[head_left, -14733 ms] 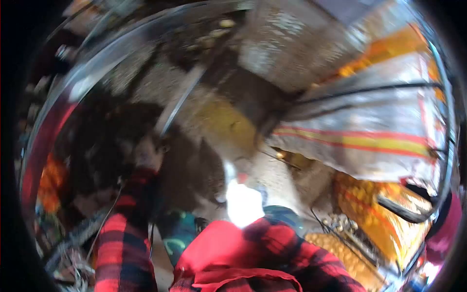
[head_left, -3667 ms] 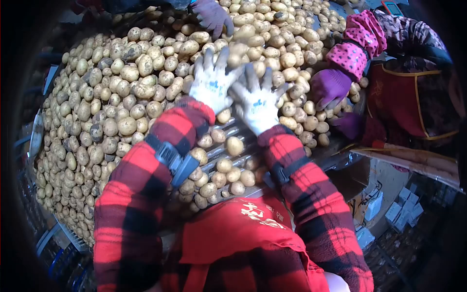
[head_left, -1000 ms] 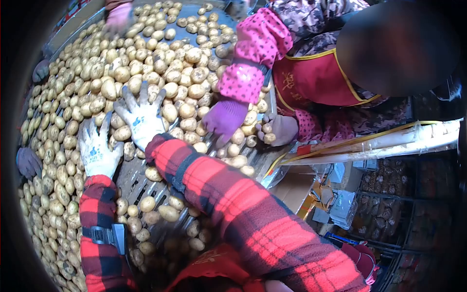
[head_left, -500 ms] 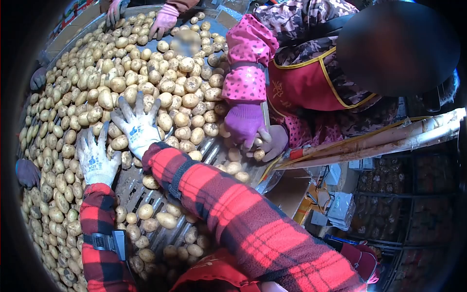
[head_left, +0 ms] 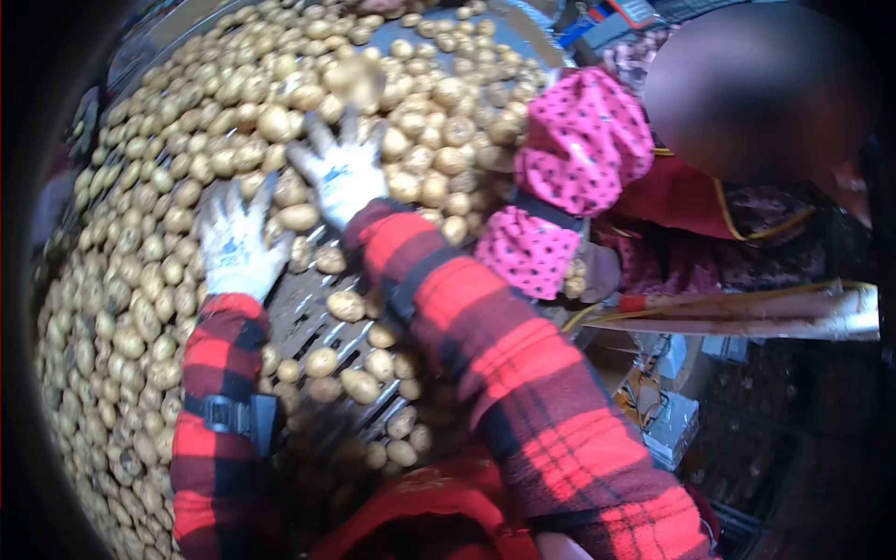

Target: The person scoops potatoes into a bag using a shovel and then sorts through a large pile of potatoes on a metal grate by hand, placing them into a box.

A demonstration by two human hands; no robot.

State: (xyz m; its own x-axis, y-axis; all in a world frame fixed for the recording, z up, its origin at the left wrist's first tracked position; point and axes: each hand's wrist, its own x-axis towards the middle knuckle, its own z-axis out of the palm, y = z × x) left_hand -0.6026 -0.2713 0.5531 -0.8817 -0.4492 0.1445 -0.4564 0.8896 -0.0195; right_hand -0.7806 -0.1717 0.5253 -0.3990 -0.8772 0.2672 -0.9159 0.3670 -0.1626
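Observation:
Many potatoes (head_left: 131, 308) cover a slatted table (head_left: 308, 322). My left hand (head_left: 238, 243), in a white glove with grey fingertips, lies palm down on the potatoes with its fingers spread. Just to its right and a little farther up, my right hand (head_left: 343, 173) rests on the pile in a matching glove, fingers spread too. A few potatoes lie between the two hands. Neither hand grips a potato. Below them, scattered potatoes (head_left: 361, 385) sit on the slats between my plaid sleeves.
A co-worker in pink dotted sleeves (head_left: 583, 140) stands at the right, a gloved hand (head_left: 597, 271) near small potatoes. Wrapped poles (head_left: 747, 313) reach in from the right edge. Below them are pale boxes (head_left: 670, 429). A metal rim (head_left: 191, 23) bounds the table's far side.
The view has shifted, so the scene sits differently in the frame. Both my hands appear farther right, still spread on the potatoes. The co-worker's purple-gloved hand is no longer clearly visible beside the poles.

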